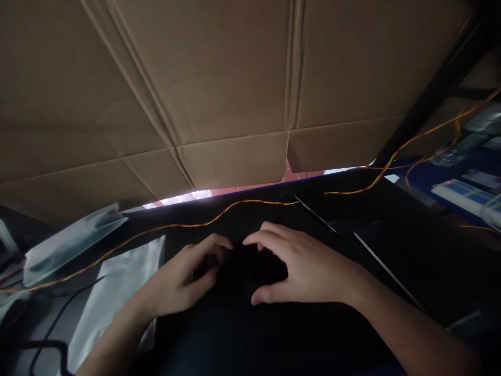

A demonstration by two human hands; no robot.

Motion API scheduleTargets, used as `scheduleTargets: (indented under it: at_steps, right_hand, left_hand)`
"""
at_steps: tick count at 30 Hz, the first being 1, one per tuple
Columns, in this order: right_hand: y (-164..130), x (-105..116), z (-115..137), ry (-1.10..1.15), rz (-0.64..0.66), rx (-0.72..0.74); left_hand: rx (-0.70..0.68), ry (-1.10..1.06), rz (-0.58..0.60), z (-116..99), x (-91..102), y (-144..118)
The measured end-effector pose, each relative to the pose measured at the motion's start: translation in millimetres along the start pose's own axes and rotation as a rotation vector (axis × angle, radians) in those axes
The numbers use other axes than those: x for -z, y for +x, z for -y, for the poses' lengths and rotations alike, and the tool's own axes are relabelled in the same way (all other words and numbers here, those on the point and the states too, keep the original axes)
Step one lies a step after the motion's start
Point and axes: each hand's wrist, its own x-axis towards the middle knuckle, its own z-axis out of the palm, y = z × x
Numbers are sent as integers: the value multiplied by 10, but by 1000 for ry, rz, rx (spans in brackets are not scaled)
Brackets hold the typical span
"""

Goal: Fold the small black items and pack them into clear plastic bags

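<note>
**A:** Dark item (242,271), where is it from your seat?

**B:** I see it on the black worktop (274,339), just below the lower edge of the cardboard box (235,78) and between both hands. It is too dark for me to say what it is.

**A:** Take me left to right.

**B:** Below the box's left part lie a silvery bag (70,240) and a white pouch (113,292), with a black cable (50,324) looping beside them. They are set aside, I'd judge, to keep the middle free.

The left hand (183,277) is curled, its fingers bent at the item's left edge. I cannot tell whether it truly grips. The right hand (301,266) arches over the item, fingers spread and loose and the thumb at the near edge. I think the two hands frame the item to steady it.

**A:** Anything in the way?

**B:** A twisted red-yellow wire (195,223) runs along under the box's edge, just beyond the fingertips, and could snag. The box overhangs and shades everything. Below its right corner are a thin rod (315,214), a flat dark panel (391,256) near the right wrist, and blue-white packs (462,193) well apart.
</note>
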Motion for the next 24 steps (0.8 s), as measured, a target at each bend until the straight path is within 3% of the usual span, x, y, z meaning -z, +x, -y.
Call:
scheduleTargets:
  at_steps: [7,12,17,21,24]
  right_hand:
    - [-45,-239,56,-145,-90,-91]
    - [-102,-65,54,-17,-208,-117]
    - [-145,91,106,-99,-406,9]
    - [-99,-50,116,-225,-294,150]
    - [-52,-188,117,-278,-226,191]
  left_hand:
    - [-26,-40,11,-62,6,-2]
    - [22,-56,-22,-27,-80,0]
    - [-129,-29,-84,-69,-112,-7]
    - [-216,92,-271,-89,-152,10]
    - [-296,332,-242,-67,-220,47]
